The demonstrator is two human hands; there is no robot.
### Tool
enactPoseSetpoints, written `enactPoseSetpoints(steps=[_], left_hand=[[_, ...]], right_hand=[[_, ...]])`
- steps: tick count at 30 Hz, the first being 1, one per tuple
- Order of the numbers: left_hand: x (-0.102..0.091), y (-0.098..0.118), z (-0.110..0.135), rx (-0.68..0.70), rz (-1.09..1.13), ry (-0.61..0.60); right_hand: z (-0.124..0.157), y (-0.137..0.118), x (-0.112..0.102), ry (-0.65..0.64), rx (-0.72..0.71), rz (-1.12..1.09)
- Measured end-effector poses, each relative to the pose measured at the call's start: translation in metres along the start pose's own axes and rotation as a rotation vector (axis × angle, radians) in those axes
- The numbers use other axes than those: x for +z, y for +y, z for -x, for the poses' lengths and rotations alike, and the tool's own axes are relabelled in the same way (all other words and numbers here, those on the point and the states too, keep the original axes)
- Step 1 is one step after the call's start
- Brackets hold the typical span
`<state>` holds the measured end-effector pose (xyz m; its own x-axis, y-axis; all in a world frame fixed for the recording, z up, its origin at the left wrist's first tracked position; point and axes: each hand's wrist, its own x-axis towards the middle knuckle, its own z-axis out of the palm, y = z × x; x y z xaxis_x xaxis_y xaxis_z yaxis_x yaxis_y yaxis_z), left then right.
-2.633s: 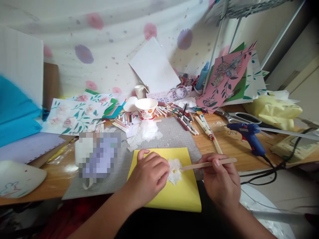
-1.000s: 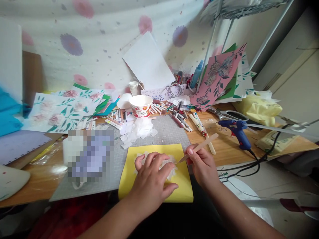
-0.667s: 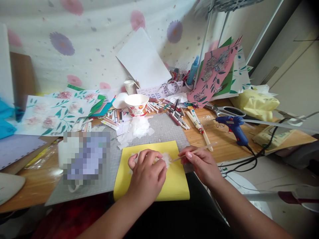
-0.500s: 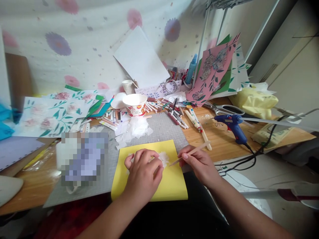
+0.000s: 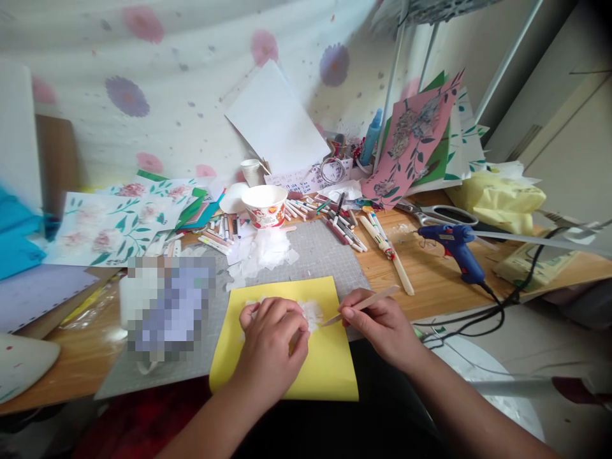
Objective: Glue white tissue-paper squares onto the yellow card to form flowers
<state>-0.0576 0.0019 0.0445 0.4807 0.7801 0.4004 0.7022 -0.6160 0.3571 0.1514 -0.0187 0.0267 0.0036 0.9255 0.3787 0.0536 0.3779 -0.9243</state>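
Note:
A sheet of yellow paper (image 5: 325,370) lies at the near edge of the desk and carries crumpled white tissue paper (image 5: 312,313). Over its middle, my left hand (image 5: 276,341) is arched with the fingers curled down and the thumb close to the index finger; it covers part of the tissue, and whatever its fingertips hold is hidden. At the sheet's right edge, my right hand (image 5: 380,324) is closed around a thin wooden craft stick (image 5: 382,294). The stick's narrow tip points left, beside the white tissue.
Torn white tissue pieces (image 5: 268,252) lie on the grey cutting mat (image 5: 320,252) beyond the sheet. Behind them are a paper bowl (image 5: 264,213) and scattered markers (image 5: 342,229). A blue glue gun (image 5: 454,245) with a trailing cable and large scissors (image 5: 440,213) are on the right.
The view has shifted slightly. The stick's tip sits a little lower and closer to the tissue, with my right hand still gripping it. My left hand keeps its place over the yellow paper.

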Motion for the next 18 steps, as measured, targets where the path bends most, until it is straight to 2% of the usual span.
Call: enactPoseSetpoints(steps=[4,7,9,10,14,18], left_hand=[[0.000,0.002,0.004,0.023,0.034,0.024],[0.004,0.002,0.007,0.035,0.018,0.044],[0.007,0.001,0.011,0.052,-0.014,0.076],[0.008,0.001,0.012,0.062,-0.031,0.099],[0.015,-0.002,0.019,0.076,-0.076,0.181],[0.020,-0.007,0.023,0.085,-0.079,0.228]], right_hand=[[-0.023,-0.010,-0.007,0.041,-0.070,0.060],[-0.059,-0.012,-0.002,-0.129,-0.131,0.289],[-0.088,-0.008,0.010,-0.312,-0.030,0.555],[-0.101,-0.004,0.018,-0.356,0.004,0.631],[-0.141,0.019,0.054,-0.373,0.062,0.845],[-0.158,0.032,0.078,-0.341,0.121,0.990]])
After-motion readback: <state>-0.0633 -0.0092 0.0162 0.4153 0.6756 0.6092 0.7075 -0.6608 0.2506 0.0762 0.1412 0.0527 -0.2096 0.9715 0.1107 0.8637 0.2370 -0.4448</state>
